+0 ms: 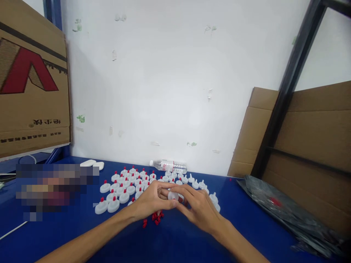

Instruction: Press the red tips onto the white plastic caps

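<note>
In the middle of the head view, my left hand [150, 200] and my right hand [201, 206] meet over the blue table. Between their fingers is a translucent white spout cap [172, 196], its round underside partly turned toward me. Both hands are closed on it; the fingers cover its spout. Below my left hand lies a small heap of loose red tips [157, 218]. To the left and behind stand several white spout caps with red tips [113, 205]. Behind my right hand are several white spout caps with bare spouts [202, 184].
A clear plastic bottle [168, 166] lies against the white wall. On the right, grey plastic bags [270, 204] lie near cardboard sheets [315, 146]. A cardboard box [35, 109] stands at upper left, above a blurred-out patch [55, 186]. Two white objects [93, 163] lie at the back left.
</note>
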`<state>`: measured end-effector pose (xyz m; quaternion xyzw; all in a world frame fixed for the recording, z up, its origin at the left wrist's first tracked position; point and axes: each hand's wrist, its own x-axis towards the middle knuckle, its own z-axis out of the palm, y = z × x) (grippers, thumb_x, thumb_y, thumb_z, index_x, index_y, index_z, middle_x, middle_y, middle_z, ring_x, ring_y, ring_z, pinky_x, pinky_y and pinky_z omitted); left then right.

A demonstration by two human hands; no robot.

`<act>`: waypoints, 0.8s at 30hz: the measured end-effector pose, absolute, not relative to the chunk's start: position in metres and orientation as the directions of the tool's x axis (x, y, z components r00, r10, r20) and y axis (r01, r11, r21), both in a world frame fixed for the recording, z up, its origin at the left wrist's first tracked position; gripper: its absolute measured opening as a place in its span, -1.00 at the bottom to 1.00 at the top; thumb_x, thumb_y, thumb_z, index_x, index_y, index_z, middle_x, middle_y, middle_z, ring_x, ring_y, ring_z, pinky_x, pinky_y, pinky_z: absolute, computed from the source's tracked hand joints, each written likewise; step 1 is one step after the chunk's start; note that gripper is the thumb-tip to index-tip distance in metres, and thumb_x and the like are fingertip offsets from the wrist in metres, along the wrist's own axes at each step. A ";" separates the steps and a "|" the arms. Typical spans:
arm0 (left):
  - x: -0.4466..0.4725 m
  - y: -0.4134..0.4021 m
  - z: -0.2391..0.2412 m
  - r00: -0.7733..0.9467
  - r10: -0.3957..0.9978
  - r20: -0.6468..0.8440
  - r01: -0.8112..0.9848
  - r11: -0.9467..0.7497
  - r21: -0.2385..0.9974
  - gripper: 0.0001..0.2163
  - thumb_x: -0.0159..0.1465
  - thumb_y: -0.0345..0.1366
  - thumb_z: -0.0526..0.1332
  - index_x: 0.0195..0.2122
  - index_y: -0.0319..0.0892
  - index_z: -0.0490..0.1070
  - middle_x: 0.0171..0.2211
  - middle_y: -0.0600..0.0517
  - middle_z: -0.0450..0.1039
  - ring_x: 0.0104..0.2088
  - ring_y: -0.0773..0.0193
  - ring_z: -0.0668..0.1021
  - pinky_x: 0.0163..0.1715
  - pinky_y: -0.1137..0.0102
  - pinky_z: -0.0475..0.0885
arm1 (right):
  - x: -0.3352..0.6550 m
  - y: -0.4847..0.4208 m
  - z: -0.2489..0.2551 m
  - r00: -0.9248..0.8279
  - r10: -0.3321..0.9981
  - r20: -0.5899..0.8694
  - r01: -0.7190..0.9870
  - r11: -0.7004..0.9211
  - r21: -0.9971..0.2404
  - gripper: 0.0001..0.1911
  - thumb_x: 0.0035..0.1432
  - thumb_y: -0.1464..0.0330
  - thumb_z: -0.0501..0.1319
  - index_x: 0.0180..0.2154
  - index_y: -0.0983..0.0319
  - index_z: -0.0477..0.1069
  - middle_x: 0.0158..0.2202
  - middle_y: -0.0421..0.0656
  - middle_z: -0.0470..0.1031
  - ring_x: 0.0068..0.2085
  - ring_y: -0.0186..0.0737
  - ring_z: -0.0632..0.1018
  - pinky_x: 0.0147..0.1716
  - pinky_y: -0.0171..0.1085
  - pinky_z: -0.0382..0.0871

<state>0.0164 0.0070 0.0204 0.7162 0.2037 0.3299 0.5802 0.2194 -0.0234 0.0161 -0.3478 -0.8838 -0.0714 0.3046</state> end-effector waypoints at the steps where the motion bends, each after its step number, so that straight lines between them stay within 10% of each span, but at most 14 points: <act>1: 0.017 0.007 0.020 0.698 0.675 0.241 -0.087 -0.254 0.963 -0.49 0.15 -0.13 0.38 0.11 -0.19 0.45 -0.40 0.04 0.56 -0.53 0.44 0.41 -0.54 0.53 0.18 | 0.219 -0.024 0.017 -0.570 0.581 0.581 0.660 0.745 -0.098 -0.72 0.36 0.26 0.12 0.08 0.10 0.32 -0.01 -0.16 0.53 -0.31 -0.36 0.59 -0.35 -0.38 0.40; 10: 0.007 0.011 0.028 0.574 0.783 0.240 0.155 -0.391 0.907 -0.55 0.31 0.02 0.15 0.09 -0.17 0.36 -0.37 0.04 0.52 -0.48 0.32 0.49 -0.43 0.42 0.36 | 0.217 -0.028 0.019 -0.510 0.638 0.577 0.711 0.690 -0.135 -0.71 0.32 0.24 0.13 0.05 0.10 0.33 -0.06 -0.16 0.54 -0.34 -0.31 0.58 -0.39 -0.35 0.37; 15: -0.013 0.022 0.049 0.552 0.780 0.294 0.444 -0.574 0.688 -0.77 0.29 -0.09 0.17 -0.30 -0.16 0.44 -0.50 0.12 0.43 -0.52 0.35 0.42 -0.50 0.47 0.27 | 0.219 -0.030 0.022 -0.536 0.690 0.487 0.754 0.650 -0.091 -0.73 0.32 0.19 0.13 0.01 0.10 0.35 0.05 -0.16 0.43 -0.33 -0.29 0.54 -0.31 -0.26 0.39; 24: -0.031 0.022 0.051 0.662 0.647 -0.379 0.718 -0.400 0.570 -0.69 -0.04 -0.09 0.42 -0.36 -0.13 0.45 -0.53 0.12 0.51 -0.71 0.37 0.38 -0.70 0.48 0.23 | 0.220 -0.027 0.019 -0.596 0.737 0.319 0.782 0.623 0.021 -0.68 0.33 0.15 0.12 0.08 0.05 0.32 0.02 -0.17 0.38 -0.29 -0.20 0.54 -0.27 -0.19 0.39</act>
